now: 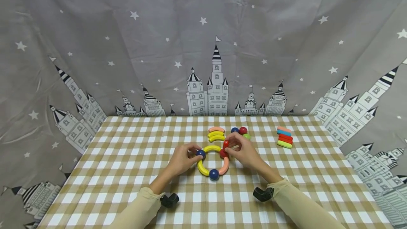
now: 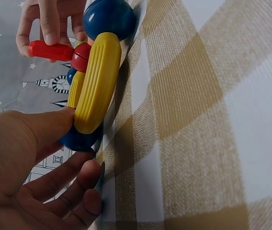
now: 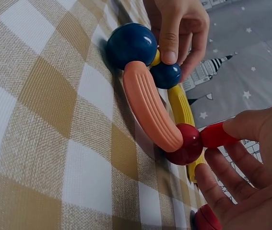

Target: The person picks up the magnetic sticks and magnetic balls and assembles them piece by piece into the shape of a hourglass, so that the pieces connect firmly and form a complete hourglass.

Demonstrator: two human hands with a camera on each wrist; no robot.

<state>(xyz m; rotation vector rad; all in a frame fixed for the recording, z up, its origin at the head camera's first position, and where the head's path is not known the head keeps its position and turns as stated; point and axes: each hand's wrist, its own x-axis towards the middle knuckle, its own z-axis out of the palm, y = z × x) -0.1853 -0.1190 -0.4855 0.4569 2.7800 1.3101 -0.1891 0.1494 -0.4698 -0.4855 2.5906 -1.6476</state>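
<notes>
On the checked cloth lies a ring of curved sticks and balls. My left hand (image 1: 182,156) pinches the blue ball (image 1: 201,154) at its left, thumb also close to a yellow curved stick (image 2: 99,84). My right hand (image 1: 243,149) holds a red stick (image 3: 218,134) between thumb and fingers. That stick stands upright on the red ball (image 3: 187,145), touching it. A peach curved stick (image 3: 150,105) joins the red ball to the front blue ball (image 1: 214,175). Another yellow curved stick (image 1: 212,148) forms the back of the ring. Fingers partly hide the red ball in the head view.
Behind the ring lie a peach curved stick (image 1: 216,129) and two yellow ones (image 1: 216,138). Beside them sit a blue ball (image 1: 235,130), a red ball (image 1: 243,130) and a green ball (image 1: 247,136). Several straight coloured sticks (image 1: 284,132) lie farther right. A grey curtain (image 1: 146,45) hangs behind the table.
</notes>
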